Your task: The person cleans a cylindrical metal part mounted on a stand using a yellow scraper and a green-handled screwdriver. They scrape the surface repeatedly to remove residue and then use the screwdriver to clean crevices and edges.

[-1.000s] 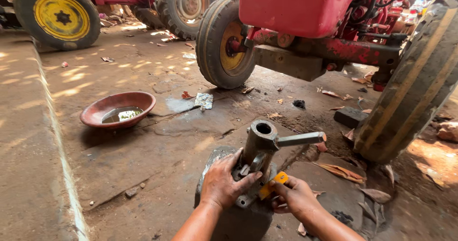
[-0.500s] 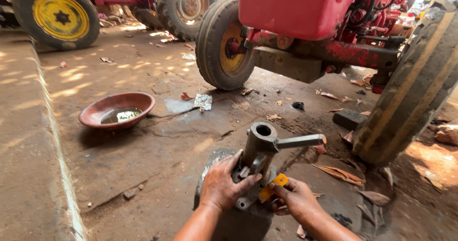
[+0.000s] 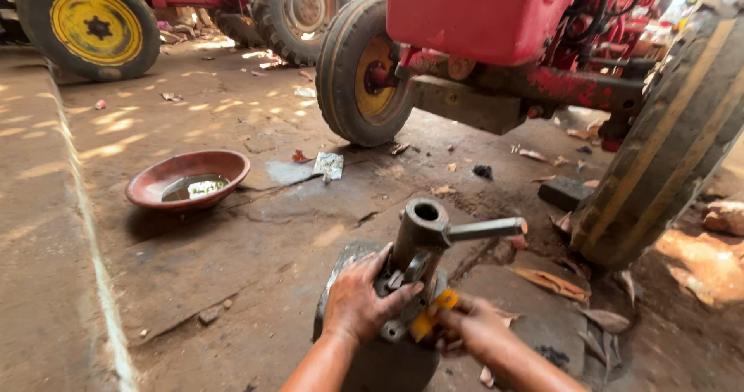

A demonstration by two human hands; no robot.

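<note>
Kneeling over a metal housing (image 3: 353,353) that sits on the concrete floor (image 3: 256,252) near the bottom edge of the view, the person works with both hands at the base of a steel part (image 3: 415,245) standing upright on it. The left hand (image 3: 358,303) is closed over the flange at the part's foot, fingers wrapped around the bolts there. The right hand (image 3: 473,330) is closed on a yellow-handled tool (image 3: 431,316) pressed against that same flange; its tip is hidden between the hands. The part is a thick tube, open at the top, with a round lever (image 3: 487,229) jutting sideways to the right near its mouth. It looks like solid cast steel: heavy, stiff, unlikely to be harmed by a firm grip, though probably greasy and so apt to slip. The tube's waist or the lever seem the surest places to take hold, the flange edges being crowded with bolt heads. Farther off on the floor, toward the left, lies a red bowl (image 3: 190,179) with some liquid in it, and a small flat packet (image 3: 329,165) rests just right of it. A red tractor (image 3: 480,12) stands beyond, one front wheel (image 3: 364,70) well apart from the work and a big rear tyre (image 3: 674,136) close at the right.
</note>
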